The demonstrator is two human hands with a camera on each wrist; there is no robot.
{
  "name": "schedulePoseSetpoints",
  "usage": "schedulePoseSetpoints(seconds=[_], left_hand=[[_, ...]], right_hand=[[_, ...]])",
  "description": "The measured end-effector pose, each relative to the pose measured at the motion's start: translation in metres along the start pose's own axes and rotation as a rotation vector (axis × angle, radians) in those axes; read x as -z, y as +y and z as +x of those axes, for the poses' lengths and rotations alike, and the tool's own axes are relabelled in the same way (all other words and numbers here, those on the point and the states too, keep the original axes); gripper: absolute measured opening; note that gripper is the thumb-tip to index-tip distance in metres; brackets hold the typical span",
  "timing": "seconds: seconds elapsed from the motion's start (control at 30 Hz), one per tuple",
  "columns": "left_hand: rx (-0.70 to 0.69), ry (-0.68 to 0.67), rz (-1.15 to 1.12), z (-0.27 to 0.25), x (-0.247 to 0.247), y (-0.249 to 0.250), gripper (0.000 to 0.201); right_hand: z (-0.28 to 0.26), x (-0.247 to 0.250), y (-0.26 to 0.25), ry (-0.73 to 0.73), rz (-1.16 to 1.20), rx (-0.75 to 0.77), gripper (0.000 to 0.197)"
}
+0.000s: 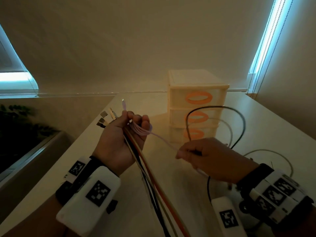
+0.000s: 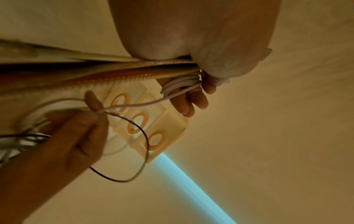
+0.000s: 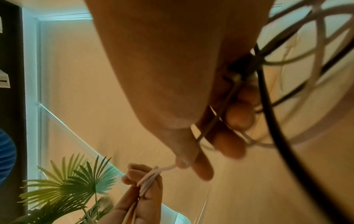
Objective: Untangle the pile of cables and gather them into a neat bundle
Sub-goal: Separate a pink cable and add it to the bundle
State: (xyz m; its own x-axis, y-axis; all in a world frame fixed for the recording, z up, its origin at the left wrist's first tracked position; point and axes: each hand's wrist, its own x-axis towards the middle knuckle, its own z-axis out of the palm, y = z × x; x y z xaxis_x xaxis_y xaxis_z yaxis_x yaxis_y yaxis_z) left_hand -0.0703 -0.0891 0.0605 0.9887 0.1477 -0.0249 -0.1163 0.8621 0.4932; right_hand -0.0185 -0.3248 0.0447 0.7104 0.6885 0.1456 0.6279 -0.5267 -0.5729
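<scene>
Drawer unit (image 1: pixel 196 86) on table (image 1: pixel 256 120), behind hands.

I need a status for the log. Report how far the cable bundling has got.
Done: several straight cables gathered in the left hand. In hand: the right hand winds a pale lilac cable around them. Left: loose black and white cable loops behind the right hand.

Left hand (image 1: pixel 119 137) raised, palm toward the head camera, fingers curled; right hand (image 1: pixel 205 156) lower, fingertips pinched.

Count: my two hands (image 1: pixel 119 141) (image 1: pixel 205 156), one drawer unit (image 1: pixel 196 93) with three drawers, three orange oval handles (image 1: pixel 199 98), one lilac cable (image 1: pixel 164 140), four turns wound round my left fingers.
</scene>
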Motion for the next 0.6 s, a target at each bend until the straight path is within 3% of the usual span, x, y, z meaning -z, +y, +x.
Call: schedulePoseSetpoints(seconds=[0.07,0.23,0.37,0.43,0.5,0.6], left_hand=[[-0.025,-0.015,-0.072,0.001,0.0,0.013,0.036],[-0.055,-0.064,-0.08,0.002,0.001,0.022,0.041],[-0.045,-0.129,-0.071,-0.001,0.001,0.021,0.043],[-0.011,-0.229,-0.039,-0.003,-0.001,0.025,0.04],[0.062,-0.358,0.098,-0.008,-0.006,0.024,0.027],[0.232,-0.529,0.512,-0.02,-0.008,0.004,0.018]], right_hand=[[-0.001,0.005,0.001,-0.118,0.068,-0.013,0.021],[0.001,0.02,0.015,0.16,0.072,-0.103,0.025],[0.0,0.012,0.014,-0.028,0.084,-0.125,0.023],[0.0,0.015,0.012,-0.049,0.087,-0.135,0.022],[0.003,0.019,0.011,0.086,0.081,-0.144,0.021],[0.005,0.023,0.013,0.37,0.09,-0.172,0.036]])
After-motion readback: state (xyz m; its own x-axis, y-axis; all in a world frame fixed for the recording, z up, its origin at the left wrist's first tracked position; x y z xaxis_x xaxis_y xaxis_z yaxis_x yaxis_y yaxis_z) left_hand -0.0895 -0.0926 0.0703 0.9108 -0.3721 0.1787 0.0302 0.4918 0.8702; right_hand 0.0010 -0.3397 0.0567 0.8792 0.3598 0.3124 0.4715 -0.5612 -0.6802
